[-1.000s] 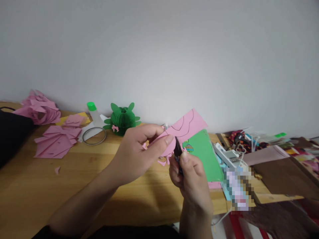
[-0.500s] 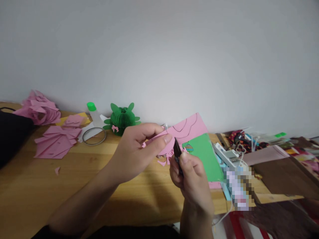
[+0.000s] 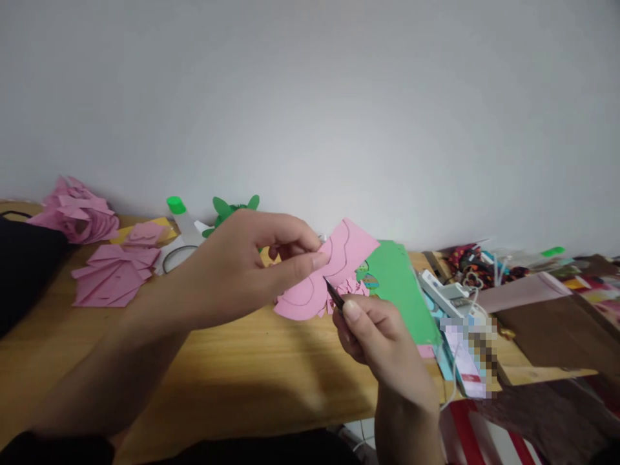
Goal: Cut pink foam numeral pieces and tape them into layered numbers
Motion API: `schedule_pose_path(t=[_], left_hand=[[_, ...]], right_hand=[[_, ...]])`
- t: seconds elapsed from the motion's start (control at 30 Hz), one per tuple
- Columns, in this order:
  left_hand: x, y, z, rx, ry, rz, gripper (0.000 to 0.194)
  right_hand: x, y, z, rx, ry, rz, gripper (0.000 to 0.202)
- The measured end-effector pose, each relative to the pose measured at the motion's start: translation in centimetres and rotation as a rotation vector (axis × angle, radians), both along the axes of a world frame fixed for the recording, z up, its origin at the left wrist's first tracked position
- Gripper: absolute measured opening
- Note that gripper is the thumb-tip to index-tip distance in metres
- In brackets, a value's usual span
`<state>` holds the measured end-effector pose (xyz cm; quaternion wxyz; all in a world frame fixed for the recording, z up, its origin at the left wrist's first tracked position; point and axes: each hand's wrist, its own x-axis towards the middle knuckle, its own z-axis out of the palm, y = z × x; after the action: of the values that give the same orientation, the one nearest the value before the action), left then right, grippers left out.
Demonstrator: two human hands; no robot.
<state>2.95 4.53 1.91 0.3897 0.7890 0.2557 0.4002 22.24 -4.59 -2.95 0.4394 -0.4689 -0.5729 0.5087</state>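
Observation:
My left hand (image 3: 252,265) pinches a sheet of pink paper (image 3: 310,294) between thumb and fingers, above the wooden table. Dark curved lines are drawn on the paper. My right hand (image 3: 372,336) is closed around dark scissors (image 3: 334,295), whose pointed blades touch or nearly touch the paper's lower right edge. Under and behind the paper lie small pink scraps (image 3: 351,287), beside a green sheet (image 3: 400,290). The scissors' handles are hidden in my right hand.
Pink paper pieces (image 3: 113,274), a green-capped bottle (image 3: 181,216) and a metal ring (image 3: 169,258) lie left. A green paper figure (image 3: 223,210) stands behind my left hand. To the right are a white power strip (image 3: 443,294) and a brown board (image 3: 547,336).
My left hand has turned the pink paper, so its lower part now hangs toward me. The scissors point more to the left, and my left forearm covers more of the table.

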Motion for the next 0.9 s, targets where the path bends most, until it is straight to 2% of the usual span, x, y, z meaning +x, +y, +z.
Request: schedule_pose_path(t=[0.13, 0.4, 0.53, 0.63, 0.77, 0.9], left_hand=[[-0.1, 0.5, 0.5, -0.072, 0.051, -0.048, 0.02], [0.6, 0.8, -2.4, -0.501, -0.24, -0.114, 0.012], [1.2, 0.3, -2.8, -0.663, -0.293, -0.174, 0.009], [1.4, -0.2, -2.6, -0.704, -0.288, -0.191, 0.01], [1.8, -0.7, -2.6, -0.665, -0.282, -0.169, 0.007], [2.4, -1.1, -2.8, -0.637, -0.375, -0.195, 0.008]], right_hand=[[0.2, 0.0, -0.1, -0.01, 0.02, 0.018, 0.051], [0.0, 0.4, -1.6, -0.047, 0.247, 0.041, 0.049], [-0.2, 0.5, -2.1, -0.05, 0.348, 0.092, 0.05], [-0.2, 0.4, -2.3, -0.04, 0.386, 0.087, 0.049], [-0.3, 0.4, -2.5, -0.077, 0.429, 0.079, 0.042], [-0.3, 0.6, -2.4, -0.128, 0.489, 0.083, 0.034]])
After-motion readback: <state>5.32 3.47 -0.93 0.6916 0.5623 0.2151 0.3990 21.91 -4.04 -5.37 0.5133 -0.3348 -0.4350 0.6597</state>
